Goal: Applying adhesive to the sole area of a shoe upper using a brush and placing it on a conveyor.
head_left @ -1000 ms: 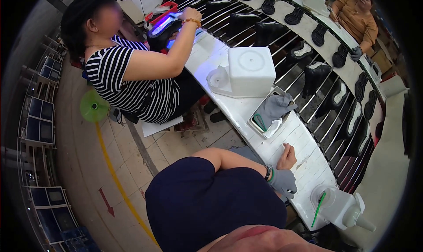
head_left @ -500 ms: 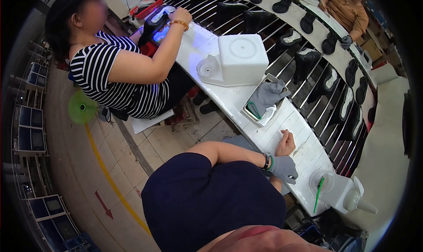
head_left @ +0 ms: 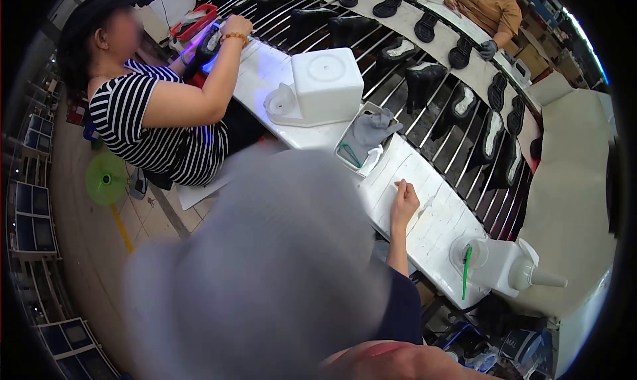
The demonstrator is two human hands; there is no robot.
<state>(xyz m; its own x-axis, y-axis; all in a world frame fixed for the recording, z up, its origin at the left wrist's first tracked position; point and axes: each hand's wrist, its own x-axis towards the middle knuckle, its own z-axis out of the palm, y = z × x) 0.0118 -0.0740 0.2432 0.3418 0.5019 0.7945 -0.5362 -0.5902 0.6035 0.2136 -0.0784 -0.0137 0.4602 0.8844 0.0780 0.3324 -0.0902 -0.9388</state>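
Observation:
My left hand (head_left: 272, 247), in a grey glove, is lifted right up to the camera and fills the lower middle as a blur; its fingers are smeared. Over the white bench (head_left: 443, 247) is my bare right hand (head_left: 404, 204), its fingers curled together; whatever they may hold is hidden. Just beyond it to the left sits a white tray (head_left: 363, 169) with a grey glove (head_left: 369, 132) and a green loop (head_left: 350, 155) inside. To the right of that hand, a green-handled stick (head_left: 466, 274) rests in a clear round cup (head_left: 458, 250) beside a white dispenser (head_left: 507, 268).
A white box-shaped container (head_left: 328, 88) stands farther along the bench. Behind it runs a rod conveyor carrying black shoe uppers (head_left: 424, 81) and a belt with black soles (head_left: 428, 27). A co-worker in stripes (head_left: 166, 114) sits at left; another person in orange (head_left: 488, 11) is across.
My gloved left hand has risen from beside the right wrist to close before the camera. The view has shifted, so the bench sits farther left. The striped co-worker's shoe upper is lower.

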